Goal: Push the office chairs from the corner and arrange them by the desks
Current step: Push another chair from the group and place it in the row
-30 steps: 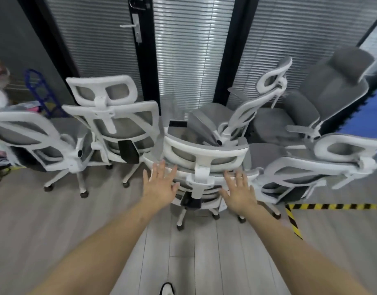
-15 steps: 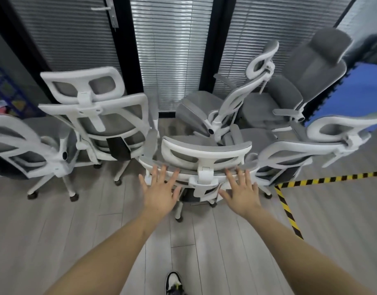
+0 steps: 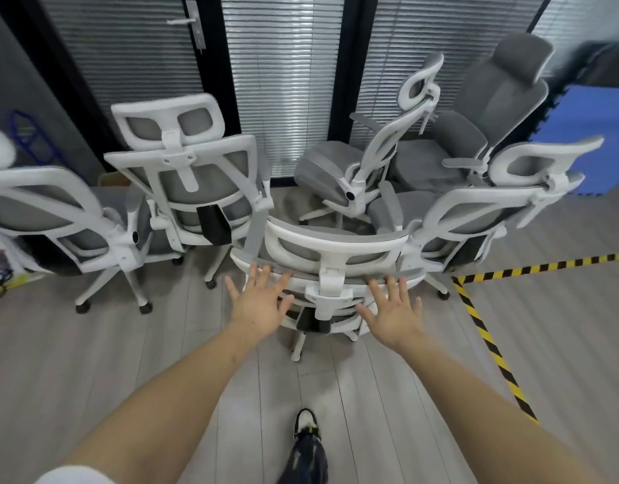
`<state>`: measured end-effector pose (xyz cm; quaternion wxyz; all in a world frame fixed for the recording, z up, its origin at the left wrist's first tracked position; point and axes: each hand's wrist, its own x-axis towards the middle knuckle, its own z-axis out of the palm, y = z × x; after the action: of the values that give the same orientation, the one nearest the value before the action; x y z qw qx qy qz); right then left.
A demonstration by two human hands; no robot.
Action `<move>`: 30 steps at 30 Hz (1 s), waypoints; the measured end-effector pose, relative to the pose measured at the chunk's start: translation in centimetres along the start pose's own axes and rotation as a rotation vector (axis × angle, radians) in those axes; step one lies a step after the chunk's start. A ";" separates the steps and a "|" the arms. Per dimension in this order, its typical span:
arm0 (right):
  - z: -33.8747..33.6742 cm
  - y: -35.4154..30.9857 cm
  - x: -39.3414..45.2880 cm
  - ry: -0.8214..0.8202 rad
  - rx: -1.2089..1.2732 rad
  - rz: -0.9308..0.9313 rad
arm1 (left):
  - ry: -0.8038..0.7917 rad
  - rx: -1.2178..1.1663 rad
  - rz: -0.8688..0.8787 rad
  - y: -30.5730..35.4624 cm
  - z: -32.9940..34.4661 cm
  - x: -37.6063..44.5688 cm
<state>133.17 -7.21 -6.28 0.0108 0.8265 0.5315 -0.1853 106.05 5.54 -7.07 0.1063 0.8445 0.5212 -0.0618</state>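
Both bare hands, left hand (image 3: 257,303) and right hand (image 3: 393,313), are reaching with fingers spread apart, hiding part of the nearest white-framed grey mesh office chair (image 3: 330,263); whether they touch it is unclear, more such chairs (image 3: 185,176) crowding behind

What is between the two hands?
In the head view, the white spine of the nearest chair's back sits between the left hand and right hand.

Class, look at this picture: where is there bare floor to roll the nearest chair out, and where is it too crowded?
Free: the wood floor behind the nearest chair, between the person's shoe and the striped floor tape. Crowded: around that chair, hemmed by the left chair, the right chair and the chair ahead.
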 end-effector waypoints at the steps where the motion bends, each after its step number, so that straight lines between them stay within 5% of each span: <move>1: 0.7 -0.4 -1.6 0.027 0.012 0.001 | 0.003 0.019 0.021 -0.6 0.2 -1.4; 7: 4.7 -2.4 -10.9 0.141 0.047 0.047 | -0.037 -0.025 0.057 -3.1 1.2 -10.3; 12: 6.1 -3.4 -16.3 0.378 0.218 0.210 | 0.114 -0.292 -0.106 -5.1 0.6 -15.2; 20: 9.2 -6.1 -22.7 0.213 0.353 0.309 | -0.222 -0.329 -0.084 -10.1 1.6 -18.0; 30: 14.4 -10.8 -33.8 0.201 0.350 0.515 | -0.215 -0.302 0.087 -12.4 3.9 -24.4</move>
<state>106.98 -35.18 -6.98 -0.1375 0.9372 0.2634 -0.1825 84.02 -11.13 -7.02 0.2896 0.8291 0.4733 -0.0681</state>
